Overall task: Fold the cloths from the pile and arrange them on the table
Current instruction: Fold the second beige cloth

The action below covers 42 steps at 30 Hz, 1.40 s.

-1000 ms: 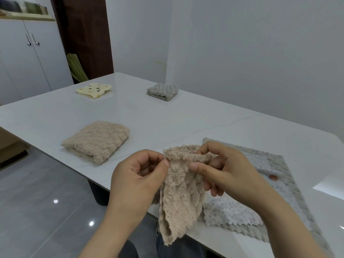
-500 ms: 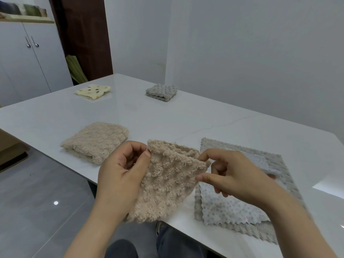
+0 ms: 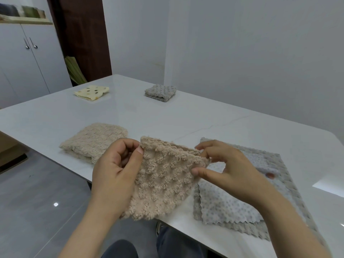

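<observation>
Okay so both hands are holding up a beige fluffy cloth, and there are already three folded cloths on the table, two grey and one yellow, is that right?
Not quite. The head view shows only one grey folded cloth; the other two are a yellow spotted one and a beige one. The left hand and right hand do hold up the beige fluffy cloth.

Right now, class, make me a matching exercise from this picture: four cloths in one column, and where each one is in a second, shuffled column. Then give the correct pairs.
Column 1
1. yellow spotted cloth
2. grey folded cloth
3. beige folded cloth
4. beige cloth being folded

Column 2
A. held up between the left hand and the right hand
B. far end of the table, on the left
C. near the table's front edge, on the left
D. far end of the table, close to the wall

Pairs: 1-B, 2-D, 3-C, 4-A
</observation>
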Motion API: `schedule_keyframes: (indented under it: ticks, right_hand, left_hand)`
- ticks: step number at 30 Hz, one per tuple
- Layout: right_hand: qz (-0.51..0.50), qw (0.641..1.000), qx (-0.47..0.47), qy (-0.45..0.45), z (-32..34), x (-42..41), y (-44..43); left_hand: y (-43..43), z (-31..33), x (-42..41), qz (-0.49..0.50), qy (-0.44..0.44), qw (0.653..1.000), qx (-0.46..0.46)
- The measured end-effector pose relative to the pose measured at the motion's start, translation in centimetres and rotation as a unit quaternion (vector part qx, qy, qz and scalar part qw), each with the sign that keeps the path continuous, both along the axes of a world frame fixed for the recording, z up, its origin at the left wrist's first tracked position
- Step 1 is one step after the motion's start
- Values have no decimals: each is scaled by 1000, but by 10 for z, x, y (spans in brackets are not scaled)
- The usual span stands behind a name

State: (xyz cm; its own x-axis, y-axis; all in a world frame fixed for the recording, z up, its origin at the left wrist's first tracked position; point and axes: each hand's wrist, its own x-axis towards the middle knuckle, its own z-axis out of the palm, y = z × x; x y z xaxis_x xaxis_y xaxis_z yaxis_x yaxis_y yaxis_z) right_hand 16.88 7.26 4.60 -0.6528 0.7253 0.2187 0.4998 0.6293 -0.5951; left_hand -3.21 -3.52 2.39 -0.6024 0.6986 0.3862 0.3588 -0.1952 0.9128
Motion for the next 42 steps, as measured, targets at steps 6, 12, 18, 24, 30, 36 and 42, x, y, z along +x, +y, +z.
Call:
schedule_keyframes:
  ticks: [6, 12, 18, 24, 30, 36, 42]
  right_hand:
    - [9, 960, -152, 233, -10, -9, -8]
    - [-43, 885, -288, 363, -28, -24, -13]
    - [-26, 845, -450, 287, -51, -32, -24]
    - [-57, 894, -326, 302, -56, -34, -29]
    - [-118, 939, -198, 257, -57, -35, -33]
    - [-142, 928, -221, 264, -59, -30, -31]
    - [-156, 921, -232, 270, -64, -20, -26]
  left_hand:
    - [1, -1, 5, 41, 56, 998, 10]
    - [6, -4, 9, 53, 82, 995, 10]
    - [14, -14, 5, 50, 27, 998, -4]
    - [20, -21, 1, 54, 20, 997, -53]
    - [22, -31, 0, 17, -40, 994, -105]
    - [9, -33, 10, -93, -57, 987, -121]
    - [5, -38, 13, -167, -27, 976, -137]
